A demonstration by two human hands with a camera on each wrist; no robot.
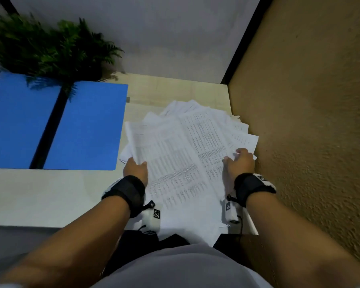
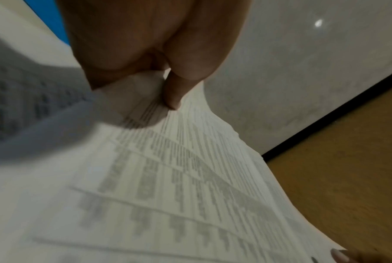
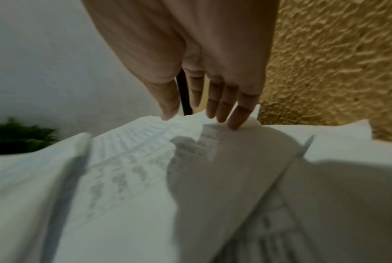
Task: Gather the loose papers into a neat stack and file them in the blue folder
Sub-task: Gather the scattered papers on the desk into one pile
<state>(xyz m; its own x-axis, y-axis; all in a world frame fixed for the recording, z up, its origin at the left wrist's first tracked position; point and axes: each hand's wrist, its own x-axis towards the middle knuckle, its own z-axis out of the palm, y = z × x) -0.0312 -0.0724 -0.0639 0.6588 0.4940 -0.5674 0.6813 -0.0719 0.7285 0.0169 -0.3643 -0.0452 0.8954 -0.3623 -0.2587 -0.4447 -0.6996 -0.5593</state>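
Note:
Several loose printed papers [image 1: 185,154] lie fanned out on the right part of the table, and the nearest sheets hang over its front edge. My left hand [image 1: 136,163] grips their left edge. In the left wrist view the thumb [image 2: 172,99] presses on top of the sheets [image 2: 190,186] with the fingers hidden beneath. My right hand [image 1: 236,155] rests on the right side of the fan, and its straight fingertips [image 3: 234,122] touch the top sheets [image 3: 134,178]. The blue folder [image 1: 87,125] lies open and flat to the left of the papers.
A green fern [image 1: 50,46] stands behind the folder, its fronds hanging over it. A rough tan wall [image 1: 310,121] runs close along the right of the papers, and a grey wall stands behind. Pale tabletop [image 1: 40,194] shows in front of the folder.

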